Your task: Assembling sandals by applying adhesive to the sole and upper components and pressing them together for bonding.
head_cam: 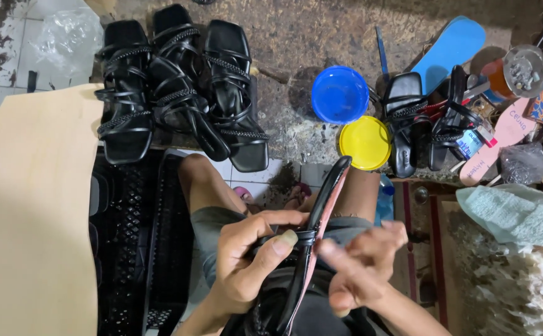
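Note:
My left hand (250, 258) grips a black strappy sandal (317, 224) held on edge over my lap, thumb pressed on a strap near its middle. The sandal's sole points away from me and shows a pinkish inner edge. My right hand (362, 264) is blurred and touches the sandal's right side with its fingers bent around the straps.
Three finished black sandals (178, 87) lie on the floor ahead. A blue bowl (340, 93) and yellow lid (365, 143) sit to the right, beside more sandals (427, 121), a blue insole (449, 46) and a pink insole (499, 140). A tan board (28, 211) lies at left.

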